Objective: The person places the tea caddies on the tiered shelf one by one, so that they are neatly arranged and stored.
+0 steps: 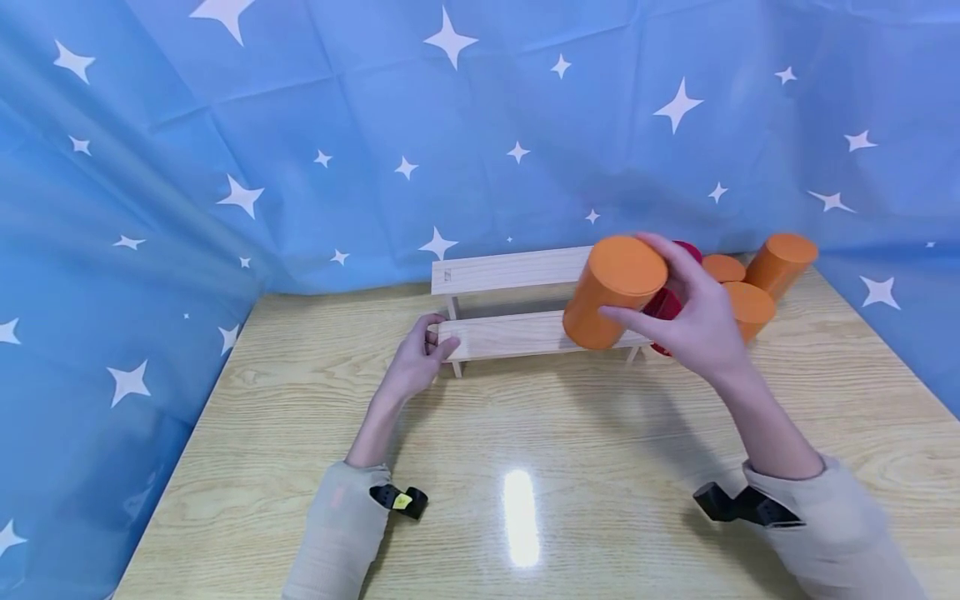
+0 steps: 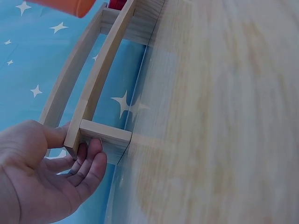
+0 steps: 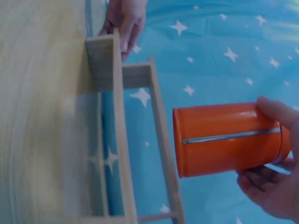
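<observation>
The right hand [image 1: 703, 323] grips an orange can [image 1: 607, 292] near its top, probably so it hangs bottom-first beneath that hand; the left hand [image 1: 416, 362] pinches the shelf [image 1: 510, 336] end, apparently for steadiness.

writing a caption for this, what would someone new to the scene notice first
Probably the orange canister that the right hand holds up, overlapping the right part of the wooden rack in the head view. Next, the blue cloth with white stars behind the table. Then the left hand, gripping the rack's left end.
</observation>
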Demonstrator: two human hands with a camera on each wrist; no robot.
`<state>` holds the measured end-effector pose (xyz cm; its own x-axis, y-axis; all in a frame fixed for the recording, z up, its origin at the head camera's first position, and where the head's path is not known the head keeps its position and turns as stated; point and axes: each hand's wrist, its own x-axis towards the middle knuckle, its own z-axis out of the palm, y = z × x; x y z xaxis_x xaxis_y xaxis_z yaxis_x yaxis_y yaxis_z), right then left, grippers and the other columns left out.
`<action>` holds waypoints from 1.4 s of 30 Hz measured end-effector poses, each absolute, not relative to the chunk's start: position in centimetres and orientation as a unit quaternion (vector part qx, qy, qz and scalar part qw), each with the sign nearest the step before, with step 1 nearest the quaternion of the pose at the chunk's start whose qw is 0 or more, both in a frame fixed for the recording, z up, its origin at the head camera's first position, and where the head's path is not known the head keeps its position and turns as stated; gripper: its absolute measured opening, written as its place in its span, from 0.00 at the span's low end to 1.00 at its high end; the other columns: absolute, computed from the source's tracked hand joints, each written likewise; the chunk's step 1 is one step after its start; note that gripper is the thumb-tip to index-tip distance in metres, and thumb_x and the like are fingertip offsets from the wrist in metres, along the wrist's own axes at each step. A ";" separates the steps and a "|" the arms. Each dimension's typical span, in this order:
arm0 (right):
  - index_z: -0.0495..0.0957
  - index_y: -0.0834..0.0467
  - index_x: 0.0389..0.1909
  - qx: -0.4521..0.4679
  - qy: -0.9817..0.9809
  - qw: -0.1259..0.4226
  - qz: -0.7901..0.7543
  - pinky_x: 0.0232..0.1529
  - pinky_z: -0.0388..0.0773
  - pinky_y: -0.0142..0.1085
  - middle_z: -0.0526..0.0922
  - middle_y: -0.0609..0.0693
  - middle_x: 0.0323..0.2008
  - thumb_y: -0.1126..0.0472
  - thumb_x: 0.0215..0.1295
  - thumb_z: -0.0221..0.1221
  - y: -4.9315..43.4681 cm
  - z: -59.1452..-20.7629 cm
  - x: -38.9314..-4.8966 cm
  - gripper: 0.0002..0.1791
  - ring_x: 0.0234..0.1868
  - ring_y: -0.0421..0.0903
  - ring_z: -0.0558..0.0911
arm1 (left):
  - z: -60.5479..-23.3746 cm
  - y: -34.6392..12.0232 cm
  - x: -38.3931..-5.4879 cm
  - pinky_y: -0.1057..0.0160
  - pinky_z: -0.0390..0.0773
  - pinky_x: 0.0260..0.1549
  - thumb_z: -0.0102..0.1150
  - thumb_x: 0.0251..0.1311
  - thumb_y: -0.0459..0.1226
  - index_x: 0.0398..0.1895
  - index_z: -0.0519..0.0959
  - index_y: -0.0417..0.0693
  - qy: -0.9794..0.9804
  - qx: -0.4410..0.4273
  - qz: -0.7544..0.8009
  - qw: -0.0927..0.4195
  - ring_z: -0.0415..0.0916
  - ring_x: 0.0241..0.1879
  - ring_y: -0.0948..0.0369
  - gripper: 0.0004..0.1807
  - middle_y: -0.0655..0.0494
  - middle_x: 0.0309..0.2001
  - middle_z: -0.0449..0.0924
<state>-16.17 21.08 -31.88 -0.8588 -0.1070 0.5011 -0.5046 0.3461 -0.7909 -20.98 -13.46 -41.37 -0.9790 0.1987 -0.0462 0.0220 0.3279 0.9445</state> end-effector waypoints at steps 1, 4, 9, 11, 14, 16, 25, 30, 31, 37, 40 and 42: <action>0.67 0.53 0.73 0.196 -0.799 0.179 0.540 0.52 0.78 0.25 0.77 0.49 0.61 0.76 0.52 0.73 20.7 -32.1 -16.3 0.47 0.57 0.42 0.78 | -41.4 -13.5 -21.0 0.63 0.78 0.33 0.56 0.74 0.35 0.69 0.63 0.37 0.812 0.069 0.575 0.075 0.66 0.30 0.61 0.25 0.53 0.35 0.65; 0.67 0.52 0.73 0.201 -0.802 0.164 0.539 0.53 0.77 0.26 0.76 0.49 0.61 0.73 0.53 0.74 19.7 -32.7 -16.6 0.46 0.57 0.43 0.77 | -41.5 -13.5 -21.0 0.67 0.74 0.29 0.56 0.73 0.35 0.69 0.64 0.37 0.813 0.071 0.573 0.072 0.65 0.29 0.62 0.25 0.53 0.34 0.65; 0.66 0.46 0.74 0.182 -0.825 0.139 0.516 0.56 0.76 0.34 0.77 0.45 0.61 0.64 0.55 0.76 18.1 -33.7 -17.2 0.46 0.55 0.42 0.78 | -41.4 -13.5 -21.0 0.63 0.78 0.33 0.57 0.73 0.36 0.70 0.64 0.39 0.813 0.066 0.574 0.077 0.65 0.30 0.61 0.26 0.53 0.35 0.65; 0.65 0.43 0.75 0.178 -0.829 0.126 0.514 0.56 0.76 0.40 0.78 0.44 0.60 0.61 0.55 0.76 17.5 -34.0 -17.4 0.47 0.53 0.43 0.79 | -41.3 -13.4 -21.0 0.59 0.82 0.38 0.58 0.73 0.36 0.70 0.63 0.39 0.811 0.064 0.577 0.080 0.65 0.31 0.61 0.26 0.53 0.35 0.64; 0.65 0.43 0.75 0.184 -0.830 0.112 0.514 0.56 0.75 0.49 0.78 0.46 0.59 0.59 0.55 0.76 16.6 -34.4 -17.7 0.47 0.52 0.46 0.79 | -41.4 -13.4 -21.1 0.55 0.84 0.42 0.58 0.73 0.36 0.69 0.64 0.39 0.808 0.062 0.580 0.083 0.65 0.31 0.61 0.26 0.53 0.35 0.64; 0.65 0.44 0.75 0.191 -0.828 0.104 0.516 0.57 0.75 0.53 0.78 0.48 0.59 0.58 0.55 0.77 16.0 -34.6 -17.9 0.47 0.54 0.49 0.78 | -41.4 -13.4 -21.1 0.56 0.83 0.40 0.57 0.73 0.36 0.69 0.64 0.39 0.809 0.064 0.578 0.081 0.64 0.30 0.61 0.26 0.53 0.35 0.63; 0.67 0.45 0.73 0.198 -0.830 0.101 0.511 0.58 0.75 0.55 0.80 0.48 0.58 0.54 0.50 0.79 13.9 -35.7 -18.8 0.48 0.53 0.49 0.79 | -41.5 -13.4 -21.1 0.67 0.69 0.27 0.57 0.73 0.38 0.68 0.65 0.41 0.818 0.065 0.566 0.079 0.64 0.29 0.61 0.25 0.54 0.34 0.64; 0.68 0.49 0.73 0.215 -0.823 0.110 0.514 0.56 0.77 0.54 0.80 0.49 0.57 0.56 0.50 0.79 12.7 -35.8 -19.3 0.48 0.52 0.49 0.80 | -41.6 -13.5 -21.2 0.67 0.68 0.26 0.58 0.73 0.38 0.68 0.66 0.42 0.818 0.065 0.566 0.076 0.64 0.29 0.61 0.25 0.54 0.33 0.64; 0.68 0.50 0.73 0.220 -0.821 0.112 0.514 0.56 0.77 0.54 0.81 0.49 0.57 0.57 0.50 0.79 12.5 -35.9 -19.5 0.47 0.52 0.49 0.80 | -41.7 -13.6 -21.2 0.67 0.68 0.26 0.58 0.73 0.38 0.68 0.66 0.41 0.818 0.065 0.567 0.075 0.64 0.29 0.61 0.25 0.54 0.33 0.64; 0.67 0.54 0.73 0.246 -0.807 0.120 0.523 0.55 0.77 0.51 0.81 0.49 0.57 0.58 0.52 0.78 11.3 -36.1 -20.3 0.47 0.51 0.48 0.81 | -41.6 -13.6 -21.2 0.67 0.67 0.26 0.58 0.73 0.39 0.68 0.66 0.41 0.818 0.068 0.566 0.070 0.64 0.28 0.61 0.25 0.55 0.32 0.64; 0.66 0.56 0.73 0.250 -0.804 0.119 0.527 0.56 0.77 0.52 0.81 0.51 0.57 0.59 0.53 0.78 10.7 -36.2 -20.7 0.47 0.52 0.49 0.81 | -41.6 -13.5 -21.2 0.67 0.67 0.26 0.59 0.73 0.39 0.67 0.66 0.41 0.820 0.067 0.564 0.068 0.64 0.28 0.62 0.25 0.55 0.32 0.64; 0.65 0.56 0.74 0.249 -0.803 0.116 0.529 0.57 0.77 0.52 0.80 0.51 0.58 0.58 0.53 0.77 10.3 -36.2 -20.9 0.48 0.53 0.49 0.81 | -41.6 -13.5 -21.2 0.67 0.67 0.26 0.59 0.73 0.39 0.67 0.66 0.42 0.821 0.066 0.563 0.068 0.63 0.28 0.62 0.25 0.55 0.32 0.64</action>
